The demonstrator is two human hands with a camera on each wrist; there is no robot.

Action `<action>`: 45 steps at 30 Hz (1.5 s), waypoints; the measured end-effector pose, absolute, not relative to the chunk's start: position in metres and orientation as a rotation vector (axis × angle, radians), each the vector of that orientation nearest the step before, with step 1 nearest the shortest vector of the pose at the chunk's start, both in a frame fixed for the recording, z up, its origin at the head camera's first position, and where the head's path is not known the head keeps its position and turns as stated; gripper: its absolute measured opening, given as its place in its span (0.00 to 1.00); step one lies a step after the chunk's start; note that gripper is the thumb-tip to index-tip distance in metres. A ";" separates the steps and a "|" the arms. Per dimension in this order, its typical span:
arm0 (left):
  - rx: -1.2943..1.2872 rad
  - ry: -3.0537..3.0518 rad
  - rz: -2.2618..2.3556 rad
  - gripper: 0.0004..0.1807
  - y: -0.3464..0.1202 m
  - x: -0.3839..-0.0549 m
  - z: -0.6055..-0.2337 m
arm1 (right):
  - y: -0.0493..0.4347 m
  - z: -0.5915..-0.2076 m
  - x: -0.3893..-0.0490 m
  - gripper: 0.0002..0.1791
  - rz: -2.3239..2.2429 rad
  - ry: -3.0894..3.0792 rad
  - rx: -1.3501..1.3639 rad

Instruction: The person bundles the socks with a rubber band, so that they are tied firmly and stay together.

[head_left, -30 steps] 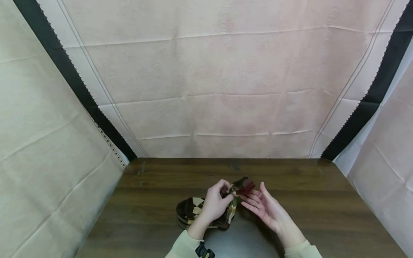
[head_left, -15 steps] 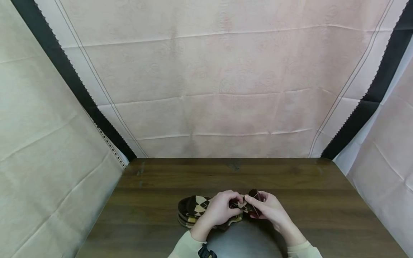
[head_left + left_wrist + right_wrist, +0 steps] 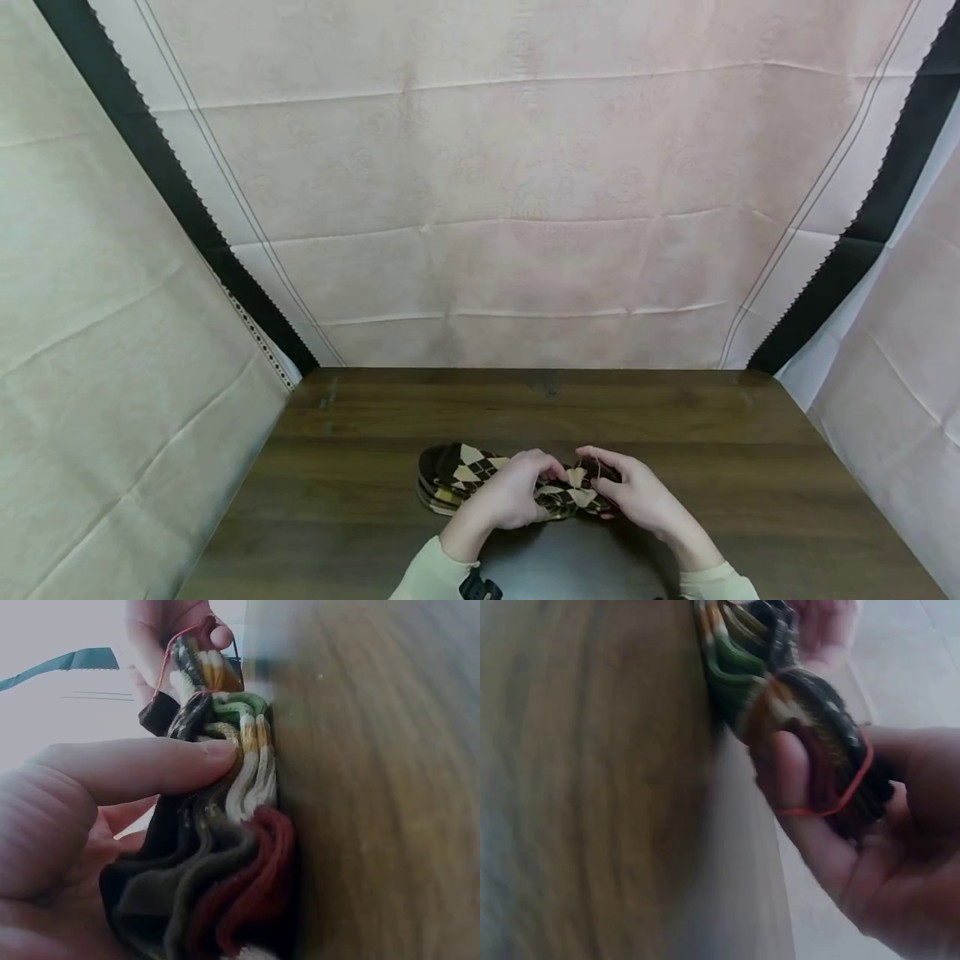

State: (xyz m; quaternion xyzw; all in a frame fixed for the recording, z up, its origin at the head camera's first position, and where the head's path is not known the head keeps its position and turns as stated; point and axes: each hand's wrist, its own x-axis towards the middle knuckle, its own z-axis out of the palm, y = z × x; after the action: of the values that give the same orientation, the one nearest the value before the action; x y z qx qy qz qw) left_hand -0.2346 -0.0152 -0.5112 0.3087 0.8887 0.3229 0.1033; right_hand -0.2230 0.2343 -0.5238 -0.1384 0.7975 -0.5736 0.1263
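Observation:
A stack of folded argyle socks [image 3: 468,467], dark brown with cream diamonds, lies lengthwise across the table. My left hand [image 3: 513,493] grips the middle of the stack, thumb on the near side. In the left wrist view the sock layers [image 3: 255,855] show red, white, green and grey edges. My right hand [image 3: 637,493] holds the stack's right end between thumb and fingers. A thin red rubber band [image 3: 856,784] crosses that end. In the left wrist view the band is stretched up to the right hand's fingertips. Part of the band is hidden behind the socks.
The brown wooden table [image 3: 360,517] extends around the socks. Pale fabric walls [image 3: 525,183] with black edge strips stand behind the table and on both sides. A dark wrist strap [image 3: 478,585] sits at the left sleeve.
My right hand has gone from spread fingers beside the socks to gripping their right end. That end, earlier lifted and bent, now lies lower and more in line with the rest.

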 end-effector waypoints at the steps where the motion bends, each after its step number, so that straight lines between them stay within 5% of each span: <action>1: 0.935 2.632 0.923 0.28 -0.015 -0.234 -0.511 | 0.236 -0.523 -0.223 0.24 -1.648 2.322 -0.442; 16: 0.978 2.613 0.902 0.34 -0.020 -0.234 -0.515 | 0.229 -0.529 -0.221 0.29 -1.437 2.469 -0.629; 31: 0.902 2.512 1.077 0.30 -0.026 -0.238 -0.518 | 0.208 -0.527 -0.217 0.44 -1.528 2.644 -0.251; 38: 0.855 2.519 1.087 0.46 -0.023 -0.235 -0.514 | 0.208 -0.525 -0.215 0.53 -1.550 2.567 -0.106; 45: 0.791 2.523 1.095 0.47 -0.021 -0.234 -0.514 | 0.208 -0.515 -0.214 0.45 -1.814 2.221 0.038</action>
State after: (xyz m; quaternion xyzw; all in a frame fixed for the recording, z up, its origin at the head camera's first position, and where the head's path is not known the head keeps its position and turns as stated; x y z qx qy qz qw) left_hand -0.2340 -0.0212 -0.5138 0.2736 0.8730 0.3790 0.1395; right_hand -0.2143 0.2083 -0.5147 0.0130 0.7671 -0.6267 0.1363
